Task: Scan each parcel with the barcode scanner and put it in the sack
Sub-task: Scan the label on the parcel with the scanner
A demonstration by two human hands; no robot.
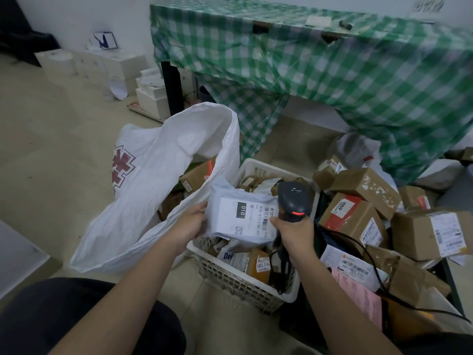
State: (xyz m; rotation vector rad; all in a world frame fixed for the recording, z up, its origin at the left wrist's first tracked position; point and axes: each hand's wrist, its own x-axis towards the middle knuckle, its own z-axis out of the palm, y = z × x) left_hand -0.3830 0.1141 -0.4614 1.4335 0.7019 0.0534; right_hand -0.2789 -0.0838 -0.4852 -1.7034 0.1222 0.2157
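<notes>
Over the basket: soft white mailer, label up, light and floppy.
Left hand: fingers pinch its left edge, the best hold.
Right hand: fingers wrap the scanner.
Sack: open, just left.

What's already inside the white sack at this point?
Through the open mouth of the white sack, a few brown cardboard parcels show near its right side. The sack's folded wall hides the rest, so the full count cannot be told.
</notes>
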